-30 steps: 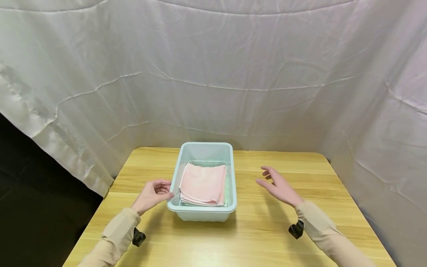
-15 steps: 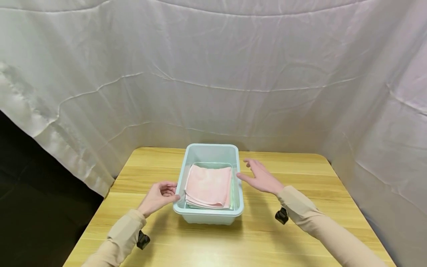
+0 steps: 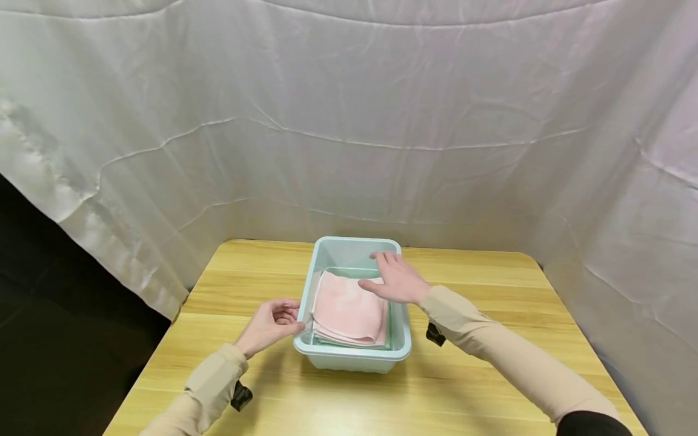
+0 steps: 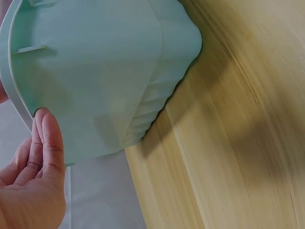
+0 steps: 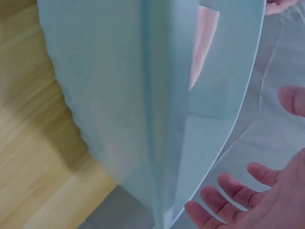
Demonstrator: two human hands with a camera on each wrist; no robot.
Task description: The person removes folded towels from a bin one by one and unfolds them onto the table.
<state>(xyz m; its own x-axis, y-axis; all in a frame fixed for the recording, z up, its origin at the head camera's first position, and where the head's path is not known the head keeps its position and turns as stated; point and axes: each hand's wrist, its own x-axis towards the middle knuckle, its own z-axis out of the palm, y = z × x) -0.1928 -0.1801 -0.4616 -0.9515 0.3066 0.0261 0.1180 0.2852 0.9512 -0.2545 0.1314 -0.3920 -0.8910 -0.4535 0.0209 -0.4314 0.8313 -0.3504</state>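
– On the table (image 3: 480, 272), a touch left of centre and toward the far edge, that's your bin (image 3: 351, 362), right? What step are you on?

– Yep. I reckon I'm at the steady-and-reach bit: my left hand (image 3: 269, 324) has the bin's left rim near the front corner, thumb on top, fingers tucked against the outer wall. My right hand (image 3: 395, 281) hangs over the right rim, thumb and fingers spread wide, nothing in them.

– So what does the next move need?

– If it's the pink cloth (image 3: 349, 309), I'd say a lower right hand and a much narrower gap between thumb and fingers. If it's the bin, those fingers need to get onto the rim.

– And how's it all looking?

– Cloth's folded flat inside the bin, soft-looking, with a few paler layers showing at the near edge and a kinda rounded fold there. Some greenish stuff (image 3: 389, 327) peeks out on the right; can't tell if that's another cloth or just the bin's floor. Bin itself is pale blue-green, smooth, upright, rounded corners.
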